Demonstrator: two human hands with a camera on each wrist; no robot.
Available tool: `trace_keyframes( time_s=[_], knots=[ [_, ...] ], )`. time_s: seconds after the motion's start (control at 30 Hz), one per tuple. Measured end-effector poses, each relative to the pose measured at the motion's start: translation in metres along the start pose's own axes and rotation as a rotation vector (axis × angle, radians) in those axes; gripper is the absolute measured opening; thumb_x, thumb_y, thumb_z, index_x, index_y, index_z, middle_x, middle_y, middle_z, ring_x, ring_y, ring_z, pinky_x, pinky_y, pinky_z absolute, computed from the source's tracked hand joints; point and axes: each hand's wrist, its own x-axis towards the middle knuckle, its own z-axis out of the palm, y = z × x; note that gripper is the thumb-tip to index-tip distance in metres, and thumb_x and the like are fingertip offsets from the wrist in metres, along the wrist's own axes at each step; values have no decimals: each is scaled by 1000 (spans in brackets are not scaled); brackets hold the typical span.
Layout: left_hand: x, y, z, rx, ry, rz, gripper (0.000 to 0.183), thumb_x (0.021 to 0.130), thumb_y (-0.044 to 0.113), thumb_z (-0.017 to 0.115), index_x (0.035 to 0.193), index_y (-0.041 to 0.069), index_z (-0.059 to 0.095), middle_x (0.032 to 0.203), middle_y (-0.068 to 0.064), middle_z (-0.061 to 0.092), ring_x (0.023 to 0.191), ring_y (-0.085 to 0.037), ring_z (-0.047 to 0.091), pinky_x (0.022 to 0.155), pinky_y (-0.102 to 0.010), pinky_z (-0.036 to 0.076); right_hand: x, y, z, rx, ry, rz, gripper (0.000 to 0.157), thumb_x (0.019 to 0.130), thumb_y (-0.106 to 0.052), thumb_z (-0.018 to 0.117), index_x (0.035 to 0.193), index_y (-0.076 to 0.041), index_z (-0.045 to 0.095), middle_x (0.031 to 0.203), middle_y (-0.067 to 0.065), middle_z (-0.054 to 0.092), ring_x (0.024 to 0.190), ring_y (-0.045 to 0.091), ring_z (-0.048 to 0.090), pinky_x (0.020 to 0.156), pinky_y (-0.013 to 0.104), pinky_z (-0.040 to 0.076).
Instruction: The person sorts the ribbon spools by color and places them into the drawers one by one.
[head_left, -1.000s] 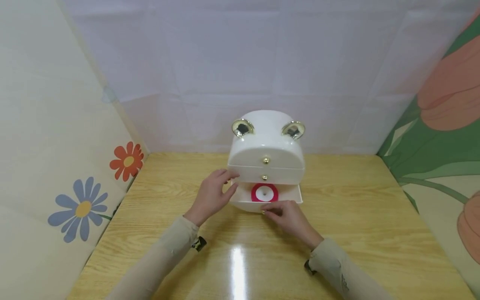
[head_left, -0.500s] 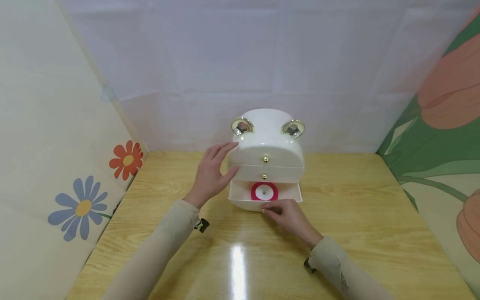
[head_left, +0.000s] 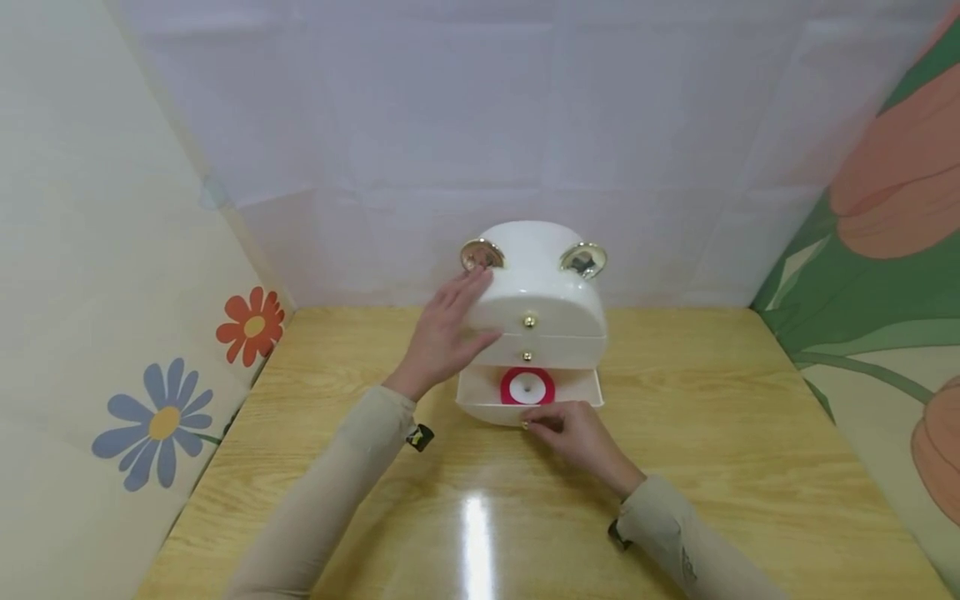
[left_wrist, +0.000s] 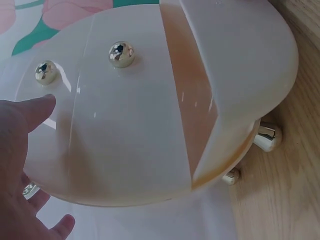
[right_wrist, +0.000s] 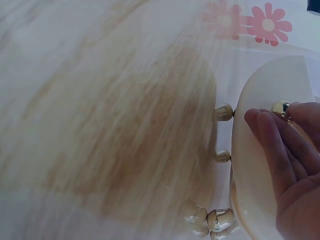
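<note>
A glossy white rounded drawer box [head_left: 547, 279] stands at the far middle of the table, with round gold-rimmed ornaments on top. Its bottom drawer [head_left: 480, 412] is pulled out and a red and white disc [head_left: 527, 387] shows inside. My right hand [head_left: 577, 437] pinches the small gold knob [right_wrist: 280, 108] of that drawer between thumb and finger. With fingers extended, my left hand [head_left: 444, 333] lies along the box's upper left side, its fingertips by the left ornament [head_left: 481, 252]. In the left wrist view the thumb is close to the front, near the top knob [left_wrist: 45, 72].
The wooden table [head_left: 697, 433] surrounds the box. A white cloth wall [head_left: 420, 125] rises behind it, with flower-patterned panels at left and right. Gold feet [left_wrist: 268, 136] hold the box above the tabletop.
My left hand has moved up from beside the lower drawer to the box's upper left side, its fingers straightening. My right hand stays on the knob; the drawer looks unmoved.
</note>
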Motion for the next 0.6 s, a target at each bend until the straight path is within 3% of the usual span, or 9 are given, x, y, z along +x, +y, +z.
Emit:
trace_keyframes(
  time_s=[0.6],
  knots=[
    [0,-6,5,54,3,21,81,95,32,76,162,19,33,166,-5,36,148,-30,38,122,-51,38,1,-1,3,-9,14,-2,16,93,-10,78,106,-18,83,101,-6,80,92,7,72,85,22,59]
  ],
)
